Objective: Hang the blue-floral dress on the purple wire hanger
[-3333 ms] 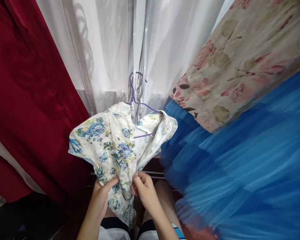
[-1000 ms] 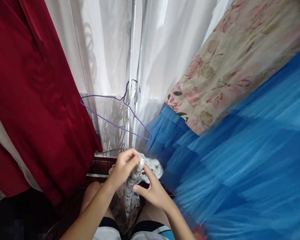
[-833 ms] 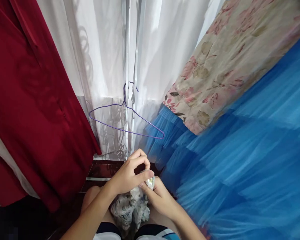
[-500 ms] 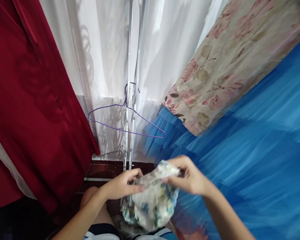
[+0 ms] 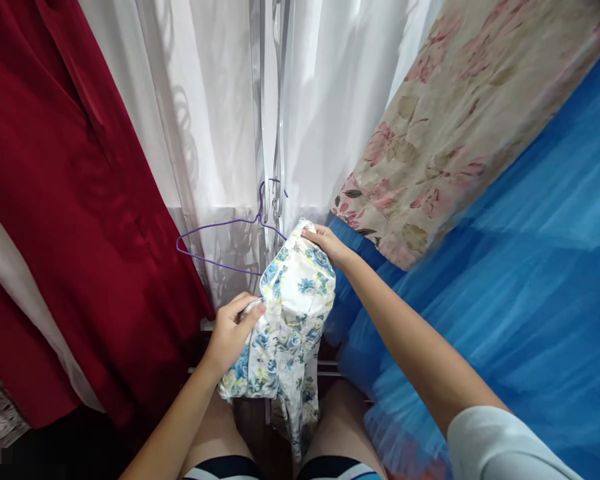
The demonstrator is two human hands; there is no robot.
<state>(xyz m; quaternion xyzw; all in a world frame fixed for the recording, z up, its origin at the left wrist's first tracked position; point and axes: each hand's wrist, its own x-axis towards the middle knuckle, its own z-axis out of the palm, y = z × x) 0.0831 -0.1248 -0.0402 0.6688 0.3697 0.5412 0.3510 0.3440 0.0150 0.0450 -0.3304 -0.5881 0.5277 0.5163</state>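
Note:
A white garment with blue and yellow flowers (image 5: 300, 300) hangs between my two hands, its lower part dangling between my knees. My right hand (image 5: 325, 241) pinches its upper edge, close to the right side of a purple wire hanger (image 5: 215, 225). Lower down on the left, my left hand (image 5: 235, 327) grips the garment's edge between thumb and fingers. The hanger hangs by its hook on a metal stand, and the cloth covers its right end. Whether the hanger's right arm is inside the garment or behind it, I cannot tell.
Metal poles (image 5: 270, 100) rise before a white curtain (image 5: 210, 113). Dark red cloth (image 5: 110, 253) hangs at the left. To the right hang a beige floral garment (image 5: 430, 147) and a blue tulle skirt (image 5: 505, 300). My bare knees are below.
The bunched garment has been raised and opened out. My right hand has moved up and left to the hanger with its edge; my left hand has risen slightly.

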